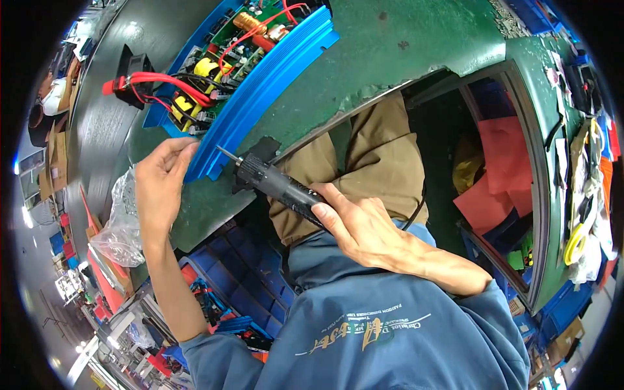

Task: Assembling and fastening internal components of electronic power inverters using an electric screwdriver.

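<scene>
A blue ribbed metal housing point(260, 97) lies at the bench's edge with its top uncovered. Inside it sits a green circuit board point(244, 55) with yellow transformers point(207, 69), copper coils and red wires. My right hand point(364, 224) is wrapped round a black electric screwdriver point(283, 185). The screwdriver's bit points at the housing's near side wall, close to its left end; whether it touches cannot be told. My left hand point(161, 179) is closed in a pinch at the housing's left end, its fingertips against the corner. What lies between those fingertips is hidden.
A black part with thick red leads point(135, 79) hangs off the housing's far left. Clear plastic bags point(120, 224) lie left of my left forearm. Blue crates point(237, 273) stand below the green bench point(383, 39). Red sheets point(504, 162) fill an opening at the right.
</scene>
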{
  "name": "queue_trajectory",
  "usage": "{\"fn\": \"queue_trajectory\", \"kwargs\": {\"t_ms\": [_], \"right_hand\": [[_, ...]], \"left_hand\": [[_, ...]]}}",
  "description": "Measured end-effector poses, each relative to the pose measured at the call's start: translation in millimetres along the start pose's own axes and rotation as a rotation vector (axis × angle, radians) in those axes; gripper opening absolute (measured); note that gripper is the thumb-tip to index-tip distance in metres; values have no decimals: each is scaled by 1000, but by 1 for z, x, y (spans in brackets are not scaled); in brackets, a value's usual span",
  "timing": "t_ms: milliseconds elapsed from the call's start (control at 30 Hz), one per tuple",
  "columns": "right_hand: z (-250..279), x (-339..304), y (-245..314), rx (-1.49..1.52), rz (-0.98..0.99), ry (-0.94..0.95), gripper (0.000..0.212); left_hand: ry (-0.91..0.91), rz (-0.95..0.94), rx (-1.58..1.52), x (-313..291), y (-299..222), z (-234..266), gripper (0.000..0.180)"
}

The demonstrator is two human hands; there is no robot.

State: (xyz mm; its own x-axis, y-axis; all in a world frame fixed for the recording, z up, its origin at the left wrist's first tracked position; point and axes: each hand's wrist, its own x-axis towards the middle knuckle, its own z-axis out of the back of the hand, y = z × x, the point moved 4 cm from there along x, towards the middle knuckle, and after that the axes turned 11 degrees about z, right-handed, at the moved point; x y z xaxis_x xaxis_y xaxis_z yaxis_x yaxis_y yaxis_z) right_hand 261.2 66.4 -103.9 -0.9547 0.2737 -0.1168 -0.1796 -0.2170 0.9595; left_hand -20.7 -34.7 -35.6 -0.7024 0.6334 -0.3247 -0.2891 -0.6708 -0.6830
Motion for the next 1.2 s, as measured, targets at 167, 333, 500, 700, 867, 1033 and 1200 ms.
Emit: {"fn": "queue_trajectory", "kwargs": {"t_ms": [167, 333, 500, 700, 867, 1033, 1200], "right_hand": [[-1, 2, 3, -27, 25, -11, 39], [-5, 2, 1, -27, 2, -1, 39], [-3, 4, 2, -75, 108, -96, 38], [2, 13, 9, 274, -148, 28, 45], [-22, 1, 2, 866, -440, 188, 72], [-26, -5, 9, 875, -490, 183, 77], [-17, 1, 28, 809, -542, 209, 81]], "left_hand": [[68, 28, 9, 5, -2, 3, 17], [80, 52, 26, 9, 4, 2, 16], [100, 44, 29, 12, 0, -1, 17], [117, 63, -73, 12, 3, 6, 16], [71, 29, 13, 10, 10, 4, 13], [122, -140, 19, 7, -3, 8, 10], [101, -217, -17, 6, -5, 12, 10]]}}
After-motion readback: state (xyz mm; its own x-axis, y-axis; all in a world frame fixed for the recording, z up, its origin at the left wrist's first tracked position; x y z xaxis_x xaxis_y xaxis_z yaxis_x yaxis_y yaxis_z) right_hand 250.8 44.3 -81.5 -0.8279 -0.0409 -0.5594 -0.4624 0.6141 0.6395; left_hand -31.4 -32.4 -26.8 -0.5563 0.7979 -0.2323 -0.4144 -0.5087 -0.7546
